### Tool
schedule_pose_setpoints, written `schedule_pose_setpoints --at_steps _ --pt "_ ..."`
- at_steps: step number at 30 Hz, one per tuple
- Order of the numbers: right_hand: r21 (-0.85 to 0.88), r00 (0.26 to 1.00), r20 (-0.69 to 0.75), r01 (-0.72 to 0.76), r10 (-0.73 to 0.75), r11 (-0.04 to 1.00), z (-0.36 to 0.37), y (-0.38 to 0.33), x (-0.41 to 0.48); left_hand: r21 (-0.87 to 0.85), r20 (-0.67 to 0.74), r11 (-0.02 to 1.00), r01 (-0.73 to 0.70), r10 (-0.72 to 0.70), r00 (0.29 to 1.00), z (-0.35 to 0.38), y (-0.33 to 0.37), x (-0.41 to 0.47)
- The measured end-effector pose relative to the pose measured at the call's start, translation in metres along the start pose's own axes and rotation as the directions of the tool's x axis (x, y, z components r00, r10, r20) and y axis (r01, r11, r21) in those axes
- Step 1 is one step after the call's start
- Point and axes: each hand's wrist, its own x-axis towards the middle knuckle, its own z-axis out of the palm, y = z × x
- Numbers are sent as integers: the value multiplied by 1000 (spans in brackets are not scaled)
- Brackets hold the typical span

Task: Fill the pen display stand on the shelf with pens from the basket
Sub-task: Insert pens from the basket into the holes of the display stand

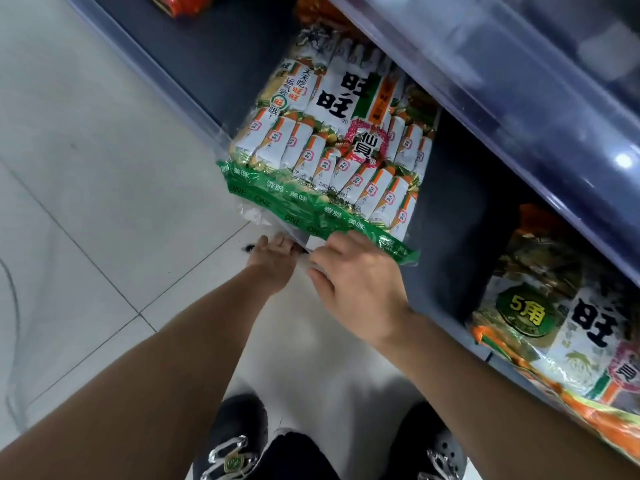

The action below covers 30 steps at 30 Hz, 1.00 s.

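Note:
No pens, basket or pen display stand show in the head view. A large clear bag of rice crackers (332,143), white, orange and green, lies on a dark low shelf (221,60) and sticks out over its front edge. My left hand (273,261) reaches under the bag's near edge; its fingertips are hidden beneath the plastic. My right hand (356,282) is at the bag's green bottom seam, its fingers curled onto the plastic edge.
A second cracker bag (568,327) lies on the same shelf at the right. A blue-grey upper shelf edge (512,98) overhangs the bags. Pale floor tiles (86,188) spread to the left. My black shoes (239,434) are at the bottom.

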Motion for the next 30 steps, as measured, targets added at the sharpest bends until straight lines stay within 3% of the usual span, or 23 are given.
schedule_pose_setpoints --at_steps 6,9,13,16,21,26,30 --pt "7 1000 -11 -11 11 1000 5 2 -1 -241 116 965 98 -72 991 22 11 -9" --pt "4 1000 -18 -14 14 1000 4 -1 0 -451 166 883 126 -56 985 34 13 -22" --pt "25 1000 19 -16 15 1000 -4 -5 -6 -671 110 741 23 69 992 23 12 -53" --pt "41 994 100 -45 40 998 -19 -14 -12 -691 90 723 -20 114 989 9 7 -76" --pt "17 988 130 -82 79 996 -63 -29 -24 -802 73 597 -23 136 988 -36 -6 -122" --pt "9 984 111 -140 139 990 -128 -47 -40 -741 -46 661 -117 125 991 -94 -6 -177" --pt "28 988 29 -154 153 988 -182 -60 -57 -756 -199 620 -209 85 976 -136 -2 -217"
